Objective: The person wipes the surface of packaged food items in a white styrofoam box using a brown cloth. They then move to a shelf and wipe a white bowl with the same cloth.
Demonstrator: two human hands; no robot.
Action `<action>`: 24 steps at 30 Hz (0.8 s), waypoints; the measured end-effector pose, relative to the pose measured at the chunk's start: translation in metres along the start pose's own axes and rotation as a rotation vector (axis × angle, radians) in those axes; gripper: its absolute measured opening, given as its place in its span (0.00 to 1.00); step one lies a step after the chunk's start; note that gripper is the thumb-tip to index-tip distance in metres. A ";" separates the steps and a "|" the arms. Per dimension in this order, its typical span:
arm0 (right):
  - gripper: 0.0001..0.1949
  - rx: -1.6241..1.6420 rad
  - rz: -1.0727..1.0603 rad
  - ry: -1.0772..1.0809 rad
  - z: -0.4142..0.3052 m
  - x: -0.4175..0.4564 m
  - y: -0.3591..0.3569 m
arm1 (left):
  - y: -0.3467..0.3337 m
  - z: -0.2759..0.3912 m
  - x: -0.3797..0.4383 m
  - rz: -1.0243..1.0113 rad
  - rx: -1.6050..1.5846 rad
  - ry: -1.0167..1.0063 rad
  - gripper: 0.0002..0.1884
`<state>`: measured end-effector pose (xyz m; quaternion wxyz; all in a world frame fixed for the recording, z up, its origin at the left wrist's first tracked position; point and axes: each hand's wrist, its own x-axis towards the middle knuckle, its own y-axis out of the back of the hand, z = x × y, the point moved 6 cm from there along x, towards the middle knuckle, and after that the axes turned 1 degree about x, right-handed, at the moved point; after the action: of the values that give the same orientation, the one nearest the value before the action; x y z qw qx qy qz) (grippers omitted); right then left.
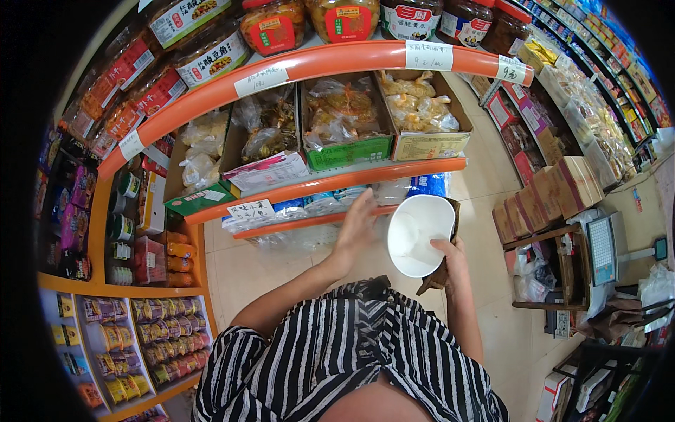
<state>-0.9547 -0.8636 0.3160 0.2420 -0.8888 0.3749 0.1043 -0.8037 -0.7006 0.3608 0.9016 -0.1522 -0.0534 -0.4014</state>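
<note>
My right hand (454,258) grips the rim of a white plastic bowl (416,232), thumb inside and fingers outside. The bowl is tilted so its inside faces me; a brown piece, perhaps cardboard or cloth, shows behind and below it. Slightly blurred, my left hand (356,227) is raised with nothing in it, fingers apart, left of the bowl and before the lower shelf's orange edge (327,184). Behind the hands, bags of pickled vegetables (343,108) lie in open cardboard boxes (350,153) on that shelf.
Above the boxes, an orange rail (327,60) crosses in front of jars (345,18). Shelves of packaged cups (171,332) stand at the left. Stacked cartons (548,195) and a scale (604,250) are at the right. Plastic bags (321,200) lie on the bottom shelf.
</note>
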 end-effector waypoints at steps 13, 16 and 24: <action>0.18 -0.283 -0.173 0.224 -0.013 -0.006 -0.064 | 0.013 -0.048 -0.015 -0.136 -0.775 0.682 0.34; 0.19 -0.195 -0.053 0.197 -0.005 0.000 -0.051 | 0.017 -0.059 -0.013 -0.221 -1.095 0.652 0.34; 0.17 -0.808 -0.104 0.994 -0.085 -0.049 -0.087 | 0.023 -0.036 0.001 -0.140 -1.095 0.708 0.33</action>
<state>-0.9259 -0.8244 0.4376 -0.3099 -0.8693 0.3298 -0.1989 -0.7864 -0.6983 0.3220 0.6287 -0.4438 0.4491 -0.4539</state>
